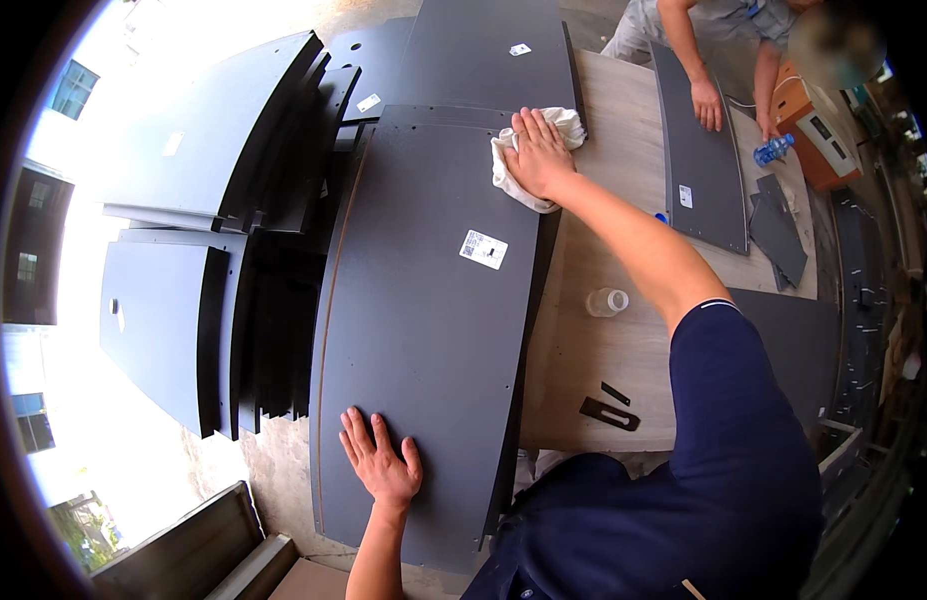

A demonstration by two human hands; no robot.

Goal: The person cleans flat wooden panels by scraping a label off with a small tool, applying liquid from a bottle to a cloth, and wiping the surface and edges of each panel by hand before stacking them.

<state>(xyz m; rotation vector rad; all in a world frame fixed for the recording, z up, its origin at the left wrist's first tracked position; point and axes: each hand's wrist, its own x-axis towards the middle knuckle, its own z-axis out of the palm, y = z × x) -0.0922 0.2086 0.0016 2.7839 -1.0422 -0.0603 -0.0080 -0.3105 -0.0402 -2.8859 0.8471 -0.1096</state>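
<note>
A long dark grey panel (pixel 413 330) lies before me, with a white label (pixel 483 250) on its face and a thin groove along its left side. My left hand (pixel 381 462) rests flat on the panel's near end, fingers spread, holding nothing. At the far right corner, my right hand (pixel 539 155) presses a crumpled white cloth (pixel 515 180) onto the surface. Its fingers lie over the cloth, and part of the cloth bulges out beyond the hand.
Stacked grey panels (pixel 208 130) stand at left. On the wooden table (pixel 608 340) are a white bottle (pixel 607 302) and dark metal pieces (pixel 610 413). Across it, a co-worker's hand (pixel 705 105) rests on another panel (pixel 698 165); the other is beside a blue bottle (pixel 773 150) near an orange box (pixel 813 130).
</note>
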